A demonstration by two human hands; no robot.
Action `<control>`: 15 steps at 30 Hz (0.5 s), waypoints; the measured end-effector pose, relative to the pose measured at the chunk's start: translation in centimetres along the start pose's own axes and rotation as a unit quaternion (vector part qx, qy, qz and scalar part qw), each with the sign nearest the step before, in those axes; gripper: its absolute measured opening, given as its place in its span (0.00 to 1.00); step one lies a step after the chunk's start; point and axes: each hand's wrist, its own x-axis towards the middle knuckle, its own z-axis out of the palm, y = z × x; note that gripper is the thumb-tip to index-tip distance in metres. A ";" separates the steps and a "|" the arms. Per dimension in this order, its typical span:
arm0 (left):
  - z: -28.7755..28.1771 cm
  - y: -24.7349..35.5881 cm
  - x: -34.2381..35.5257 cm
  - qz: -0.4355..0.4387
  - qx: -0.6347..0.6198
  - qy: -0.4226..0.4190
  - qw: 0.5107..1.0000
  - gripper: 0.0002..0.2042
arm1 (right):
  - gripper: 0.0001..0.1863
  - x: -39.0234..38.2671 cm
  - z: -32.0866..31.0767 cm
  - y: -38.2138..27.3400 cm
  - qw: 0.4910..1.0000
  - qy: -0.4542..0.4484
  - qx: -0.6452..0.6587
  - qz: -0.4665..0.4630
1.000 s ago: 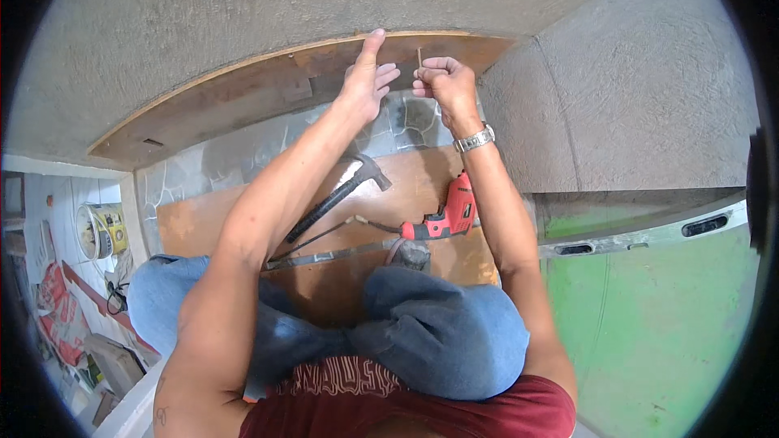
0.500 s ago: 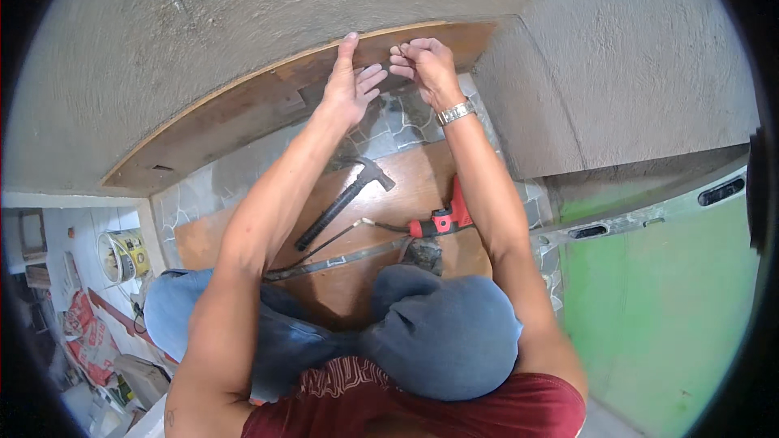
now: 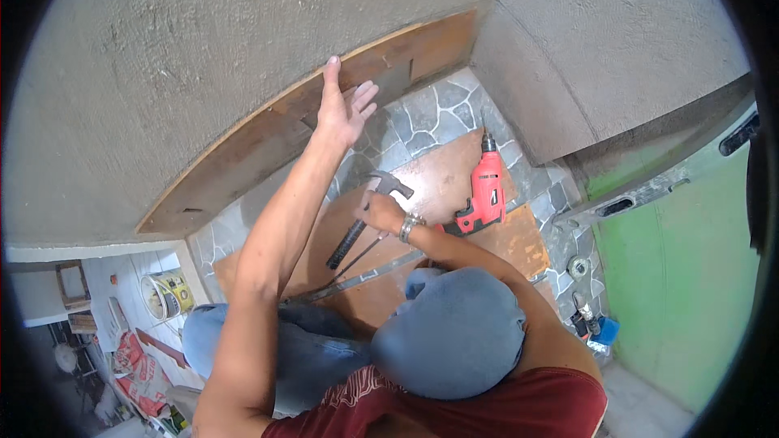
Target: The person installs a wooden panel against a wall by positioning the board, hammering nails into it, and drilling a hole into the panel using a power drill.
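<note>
A long wooden board [image 3: 223, 150] runs along the foot of the rough grey wall. My left hand [image 3: 345, 109] is open against it, thumb on its top edge and fingers spread in front. On the board's face, right of that hand, is a small thin mark or nail, too small to tell. My right hand [image 3: 381, 212] is closed round the handle of a claw hammer [image 3: 393, 184], just below the head. The hammer's black grip points toward my knees. Right of it a red power drill [image 3: 488, 186] lies on a wooden sheet [image 3: 430, 174], its bit toward the wall.
A stone-patterned floor [image 3: 422, 118] shows between sheet and wall. To the right stand a grey block [image 3: 552, 105] and a green panel [image 3: 673, 276]. Small tools and a blue item [image 3: 605, 331] lie beside the panel. A bucket [image 3: 166, 295] stands at left.
My right hand has left the board and come down onto the hammer. My left hand stays at the board's top edge. The view has shifted, bringing the whole drill into sight.
</note>
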 end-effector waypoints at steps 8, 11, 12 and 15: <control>1.5 -0.6 -0.3 -0.005 -0.005 -0.010 1.000 0.60 | 0.12 -1.1 -2.0 1.7 0.935 0.243 0.246 -0.075; 1.4 -0.7 -0.7 0.027 -0.016 0.008 0.999 0.63 | 0.27 -6.4 -9.3 -3.2 0.940 0.176 0.284 -0.065; 1.9 -0.9 -0.8 0.033 -0.013 0.008 0.999 0.63 | 0.29 -7.5 -11.6 -3.7 0.931 0.233 0.226 -0.168; -0.1 -0.6 0.2 0.046 -0.028 0.025 0.998 0.61 | 0.30 -10.5 -16.7 -6.9 0.916 0.248 0.174 -0.263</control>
